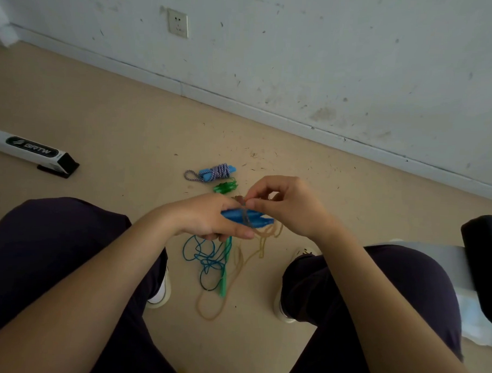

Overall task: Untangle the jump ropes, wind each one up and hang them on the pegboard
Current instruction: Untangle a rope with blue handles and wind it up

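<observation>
STEP: winding rope 2 | my left hand (pixel 207 215) grips the pair of blue plastic handles (pixel 247 217); my right hand (pixel 289 205) pinches the tan cord (pixel 268 232) at them | 1 wound blue-handled striped rope (pixel 214 171) on the floor (pixel 101 109) | NEXT: likely more wraps; keep tension

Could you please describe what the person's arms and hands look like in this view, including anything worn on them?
Both forearms are bare up to the frame's lower edge; no sleeves show. The left hand and right hand wear no gloves, and no rings, watch or bracelets are visible on the fingers or wrists. Fingernails look short and unpainted.
</observation>
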A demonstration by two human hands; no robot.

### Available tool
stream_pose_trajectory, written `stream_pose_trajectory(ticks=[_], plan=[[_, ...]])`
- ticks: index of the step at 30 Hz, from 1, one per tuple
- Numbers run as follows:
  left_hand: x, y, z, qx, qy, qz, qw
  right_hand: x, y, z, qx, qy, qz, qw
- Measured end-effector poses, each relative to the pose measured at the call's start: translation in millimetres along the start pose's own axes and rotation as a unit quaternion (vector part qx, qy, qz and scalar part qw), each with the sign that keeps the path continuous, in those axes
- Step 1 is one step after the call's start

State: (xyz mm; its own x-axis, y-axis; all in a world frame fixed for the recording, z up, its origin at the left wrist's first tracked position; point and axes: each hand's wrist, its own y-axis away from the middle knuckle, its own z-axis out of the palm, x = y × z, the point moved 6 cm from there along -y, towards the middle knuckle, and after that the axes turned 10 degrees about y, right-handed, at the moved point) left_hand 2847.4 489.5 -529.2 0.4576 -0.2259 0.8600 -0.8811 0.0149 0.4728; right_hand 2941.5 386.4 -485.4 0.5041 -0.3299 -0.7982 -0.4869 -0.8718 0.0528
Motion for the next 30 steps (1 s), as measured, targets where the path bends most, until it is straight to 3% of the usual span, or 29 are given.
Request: stream_pose_trajectory(ticks=[6, 11, 18, 24, 30], plan=[[10, 3, 14, -0.029, 0.044, 0.005, 0.999, 4, -1, 4, -0.012, -0.056, -0.005, 0.998], [11, 2, 2, 0.010, 0.099, 0.023, 0.995, 7, -1, -1, 0.028, -0.120, 0.022, 0.992], [17, 7, -9, 0.025, 0.199, 0.066, 0.977, 8, 1, -1, 0.011, -0.174, 0.028, 0.984], [7, 3, -23, 0.184, 0.235, 0.076, 0.951, 13, 0, -3, 0.079, -0.153, 0.039, 0.984], [11, 0, -13, 0.137, 0.227, 0.077, 0.961, 17, -1, 2, 0.101, -0.179, 0.075, 0.976]])
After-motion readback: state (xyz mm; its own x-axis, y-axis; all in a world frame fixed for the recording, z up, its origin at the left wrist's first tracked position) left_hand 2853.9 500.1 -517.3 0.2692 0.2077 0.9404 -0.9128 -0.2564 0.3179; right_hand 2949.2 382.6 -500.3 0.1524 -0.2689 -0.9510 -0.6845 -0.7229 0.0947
